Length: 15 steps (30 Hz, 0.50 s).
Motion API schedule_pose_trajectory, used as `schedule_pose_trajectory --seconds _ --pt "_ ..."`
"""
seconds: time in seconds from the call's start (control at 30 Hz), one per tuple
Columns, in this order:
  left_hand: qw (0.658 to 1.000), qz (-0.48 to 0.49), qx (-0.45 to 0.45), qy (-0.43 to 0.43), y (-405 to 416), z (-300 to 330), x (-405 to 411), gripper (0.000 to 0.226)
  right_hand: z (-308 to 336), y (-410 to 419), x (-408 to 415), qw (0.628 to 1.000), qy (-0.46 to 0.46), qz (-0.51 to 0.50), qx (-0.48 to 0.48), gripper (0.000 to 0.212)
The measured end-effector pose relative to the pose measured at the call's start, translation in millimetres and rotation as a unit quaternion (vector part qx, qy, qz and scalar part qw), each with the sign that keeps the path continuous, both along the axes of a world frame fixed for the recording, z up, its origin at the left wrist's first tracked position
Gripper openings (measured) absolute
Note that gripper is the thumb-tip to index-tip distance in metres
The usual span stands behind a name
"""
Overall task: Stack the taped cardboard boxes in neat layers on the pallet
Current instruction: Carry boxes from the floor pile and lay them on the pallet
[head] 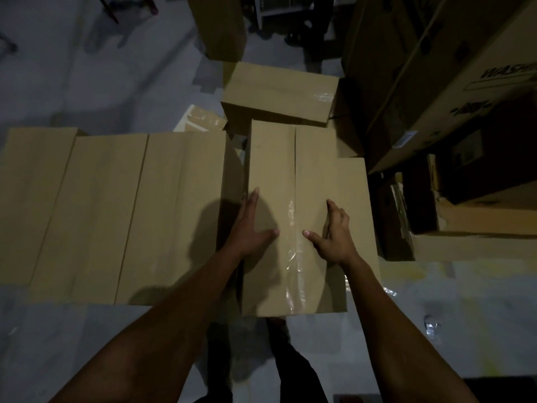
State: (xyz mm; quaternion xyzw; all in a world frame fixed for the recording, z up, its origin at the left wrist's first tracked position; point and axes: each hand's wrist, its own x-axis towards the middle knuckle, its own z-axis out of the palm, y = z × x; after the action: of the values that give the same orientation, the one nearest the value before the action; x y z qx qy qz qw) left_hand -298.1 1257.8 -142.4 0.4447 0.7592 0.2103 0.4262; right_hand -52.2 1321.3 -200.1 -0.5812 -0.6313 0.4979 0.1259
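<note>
taped box (270, 170) | plain brown, lengthwise (clear tape on seam) | beside box row (116, 205)

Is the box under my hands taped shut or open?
Taped shut: the box has its top flaps meeting, with clear tape running along the seam.
</note>
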Motion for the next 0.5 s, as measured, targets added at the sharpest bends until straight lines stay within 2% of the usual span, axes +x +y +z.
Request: schedule_pose_trajectory --seconds 0.23,0.37,0.5 --pt "0.999 -0.038 0.021 -0.028 -19 17 30 0.115 21 -56 41 0.997 -0.01 -0.066 0.039 0.101" --pt "0.996 -0.065 0.061 -0.028 -37 33 47 0.112 50 -97 63 0.991 -0.002 -0.118 0.067 0.094" --pt "0.991 -0.089 0.075 -0.065 -64 59 59 0.11 83 -135 77 0.979 0.005 -0.173 0.111 0.088"
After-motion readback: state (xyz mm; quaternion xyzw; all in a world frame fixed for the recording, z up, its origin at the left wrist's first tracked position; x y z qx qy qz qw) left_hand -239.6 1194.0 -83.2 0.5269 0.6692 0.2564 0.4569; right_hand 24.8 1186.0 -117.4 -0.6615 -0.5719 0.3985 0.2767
